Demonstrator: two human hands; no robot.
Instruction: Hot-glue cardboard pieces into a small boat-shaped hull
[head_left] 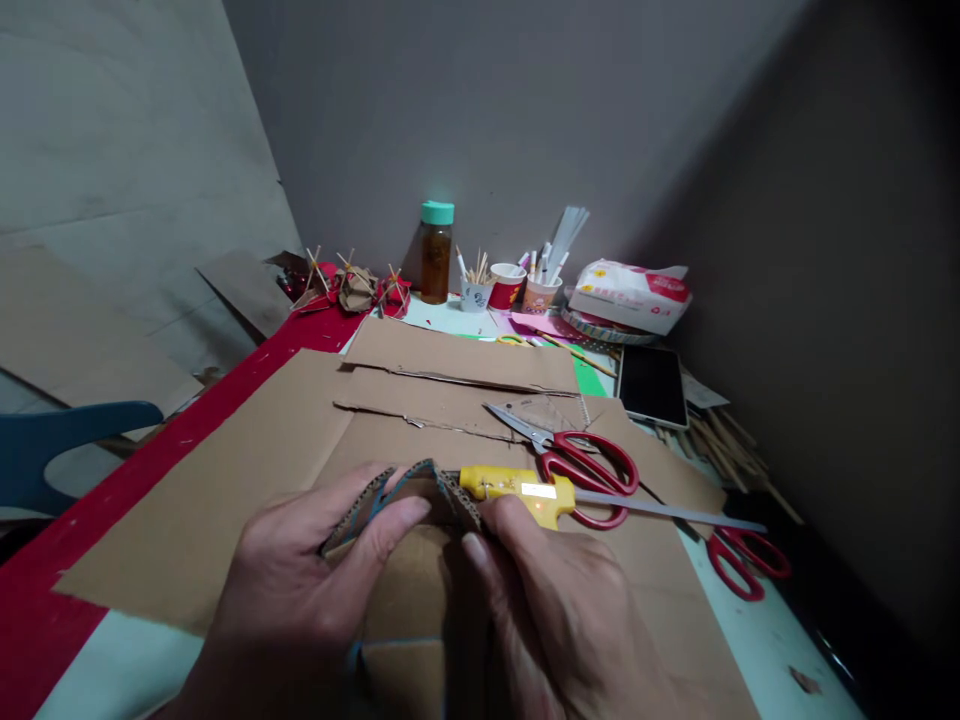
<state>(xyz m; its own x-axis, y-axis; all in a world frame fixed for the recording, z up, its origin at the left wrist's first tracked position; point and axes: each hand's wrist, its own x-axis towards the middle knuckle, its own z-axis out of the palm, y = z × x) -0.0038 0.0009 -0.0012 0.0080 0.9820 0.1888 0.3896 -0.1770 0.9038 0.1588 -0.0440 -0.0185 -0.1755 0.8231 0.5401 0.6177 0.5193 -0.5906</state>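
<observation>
My left hand (300, 590) grips a folded piece of corrugated cardboard (409, 500), thumb pressed on its top face and fingers behind it. My right hand (562, 610) is closed on the same piece from the right, thumb against its edge. The piece stands tilted above a large flat cardboard sheet (225, 480). A yellow glue gun (517, 490) lies just beyond my right fingers, its nozzle toward the folded piece; I cannot tell whether my right hand touches it.
Red-handled scissors (585, 465) lie beside the glue gun, a second pair (742, 560) at the right. A phone (651, 385), tissue pack (630, 295), cups of sticks and pens (510, 285) and a brown jar (436, 255) stand at the back. A blue chair (67, 440) is left.
</observation>
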